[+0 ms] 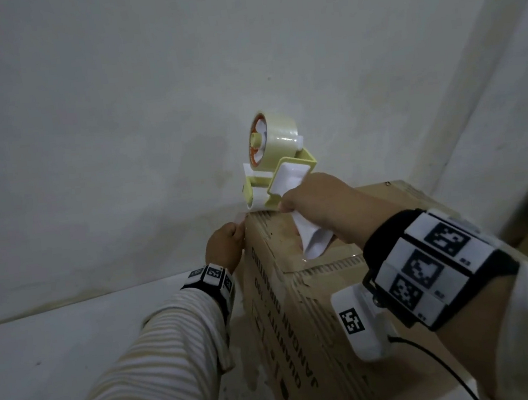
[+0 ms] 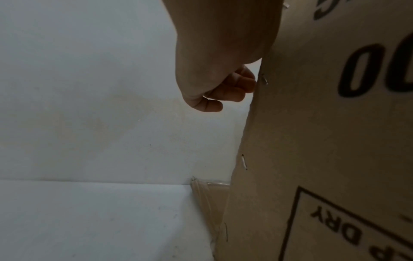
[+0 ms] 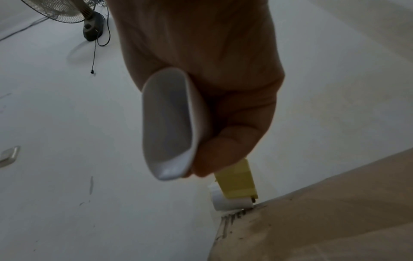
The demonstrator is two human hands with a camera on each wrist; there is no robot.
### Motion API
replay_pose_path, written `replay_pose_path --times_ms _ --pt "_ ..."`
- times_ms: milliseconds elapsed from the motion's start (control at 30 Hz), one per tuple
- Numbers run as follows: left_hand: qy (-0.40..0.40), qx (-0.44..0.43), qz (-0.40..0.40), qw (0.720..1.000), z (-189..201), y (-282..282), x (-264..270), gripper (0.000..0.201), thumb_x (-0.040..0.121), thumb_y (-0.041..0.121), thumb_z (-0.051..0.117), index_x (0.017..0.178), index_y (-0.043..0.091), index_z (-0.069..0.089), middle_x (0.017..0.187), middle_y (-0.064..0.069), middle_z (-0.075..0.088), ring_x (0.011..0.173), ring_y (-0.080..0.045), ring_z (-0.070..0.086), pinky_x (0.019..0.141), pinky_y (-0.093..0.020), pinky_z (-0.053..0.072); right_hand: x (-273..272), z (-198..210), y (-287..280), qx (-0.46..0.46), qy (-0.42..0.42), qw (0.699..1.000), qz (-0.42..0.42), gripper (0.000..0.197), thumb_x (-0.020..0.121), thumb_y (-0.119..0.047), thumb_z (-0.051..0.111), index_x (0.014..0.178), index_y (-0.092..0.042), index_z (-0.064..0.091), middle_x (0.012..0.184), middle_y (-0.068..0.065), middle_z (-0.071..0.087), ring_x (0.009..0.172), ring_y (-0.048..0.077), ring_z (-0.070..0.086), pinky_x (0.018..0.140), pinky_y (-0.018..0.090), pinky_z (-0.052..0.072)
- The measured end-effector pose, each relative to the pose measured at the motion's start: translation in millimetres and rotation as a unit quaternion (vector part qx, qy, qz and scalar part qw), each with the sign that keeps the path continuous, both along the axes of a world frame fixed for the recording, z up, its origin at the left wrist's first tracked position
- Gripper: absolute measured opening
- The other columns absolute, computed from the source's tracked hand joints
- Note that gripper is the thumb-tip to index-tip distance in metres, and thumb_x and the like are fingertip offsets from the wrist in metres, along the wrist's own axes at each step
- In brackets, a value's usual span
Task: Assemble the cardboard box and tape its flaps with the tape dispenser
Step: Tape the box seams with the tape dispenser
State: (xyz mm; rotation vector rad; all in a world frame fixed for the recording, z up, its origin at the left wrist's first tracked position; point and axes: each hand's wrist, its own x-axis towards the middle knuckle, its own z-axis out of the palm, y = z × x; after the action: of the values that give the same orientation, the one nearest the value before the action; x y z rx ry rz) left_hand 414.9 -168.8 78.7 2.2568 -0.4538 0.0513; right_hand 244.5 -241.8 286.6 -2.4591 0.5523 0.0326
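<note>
Taping was the step in hand, at its very start on the far top edge of the box. On the left, the left hand sat at the box's far upper corner, fingers curled; it seemed to pinch the loose tape end against the edge, though the head view was too dim and small there to be sure, and the left wrist view showed only bent fingers beside the stapled cardboard wall. Further right, the dispenser stood tilted up over that same edge, its roller touching the cardboard rim and its clear tape roll raised toward the wall. The right hand was wrapped tight round the white handle, thumb and fingers closed on it.

By my judgement the next move called for dragging the dispenser back toward the body along the top seam, roller pressed down, while the left hand kept the tape end pinned so it could not lift.

The box was brown corrugated card, standing upright on a pale floor beside the wall, black lettering down its left face, its top flaps folded shut, with worn, scuffed edges and glossy old tape near the top.
</note>
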Motion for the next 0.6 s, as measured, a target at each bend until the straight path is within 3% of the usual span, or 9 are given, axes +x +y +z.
replay_pose_path --times_ms 100,167,233,333,400,500,600 --pt "-0.02 0.024 0.003 0.999 2 3 -4 0.036 0.099 0.026 0.037 0.07 0.009 0.049 0.063 0.0 0.049 0.059 -0.02 0.044 0.05 -0.028 0.027 -1 -1 1 -0.006 0.0 1.0 0.003 0.035 0.092 -0.015 0.049 0.058 -0.017 0.038 0.063 -0.002 0.038 0.056 0.013 0.038 0.052 0.021 0.034" --pt "-0.029 0.028 0.007 0.999 2 5 -7 0.036 0.099 0.028 0.036 0.07 0.011 0.047 0.06 0.005 0.046 0.056 -0.016 0.042 0.049 -0.025 0.026 -1 -1 5 -0.028 0.009 1.0 0.011 0.036 0.093 -0.013 0.047 0.059 -0.017 0.037 0.064 -0.002 0.037 0.07 0.021 0.044 0.058 0.027 0.038" --pt "-0.036 0.025 0.008 0.999 5 6 -11 0.038 0.1 0.029 0.034 0.066 0.014 0.044 0.062 0.003 0.048 0.058 -0.018 0.043 0.054 -0.029 0.027 0 -2 9 -0.067 0.034 0.997 0.026 0.033 0.096 -0.013 0.044 0.064 -0.016 0.038 0.068 0.0 0.037 0.086 0.022 0.044 0.069 0.028 0.039" --pt "-0.04 0.029 -0.007 0.999 6 8 -10 0.041 0.1 0.028 0.034 0.061 0.019 0.04 0.07 -0.003 0.053 0.066 -0.022 0.047 0.063 -0.028 0.031 2 -1 13 -0.096 0.064 0.993 0.038 0.016 0.099 -0.009 0.039 0.084 -0.006 0.044 0.085 0.007 0.046 0.092 0.026 0.048 0.07 0.025 0.036" --pt "-0.046 0.044 -0.021 0.998 8 11 -10 0.037 0.099 0.025 0.036 0.064 0.016 0.044 0.073 -0.004 0.055 0.069 -0.024 0.051 0.064 -0.029 0.033 3 -3 14 -0.126 0.076 0.988 0.057 0.022 0.099 -0.007 0.037 0.078 -0.005 0.043 0.084 0.008 0.045 0.086 0.026 0.049 0.064 0.026 0.035" --pt "-0.053 0.063 -0.043 0.996 17 13 -11 0.027 0.096 0.02 0.039 0.074 0.01 0.05 0.082 -0.012 0.063 0.076 -0.031 0.058 0.066 -0.032 0.039 4 -4 12 -0.129 0.07 0.987 0.059 0.036 0.097 -0.009 0.04 0.062 -0.013 0.032 0.068 0.005 0.035 0.059 0.017 0.036 0.049 0.025 0.025" --pt "-0.009 0.11 -0.069 0.991 10 21 -11 0.023 0.096 0.024 0.044 0.09 0.008 0.059 0.098 -0.014 0.067 0.089 -0.03 0.061 0.077 -0.034 0.046 5 -3 13 -0.126 0.078 0.987 0.058 0.037 0.096 -0.009 0.044 0.062 -0.015 0.031 0.067 0.005 0.034 0.056 0.015 0.032 0.048 0.025 0.025"
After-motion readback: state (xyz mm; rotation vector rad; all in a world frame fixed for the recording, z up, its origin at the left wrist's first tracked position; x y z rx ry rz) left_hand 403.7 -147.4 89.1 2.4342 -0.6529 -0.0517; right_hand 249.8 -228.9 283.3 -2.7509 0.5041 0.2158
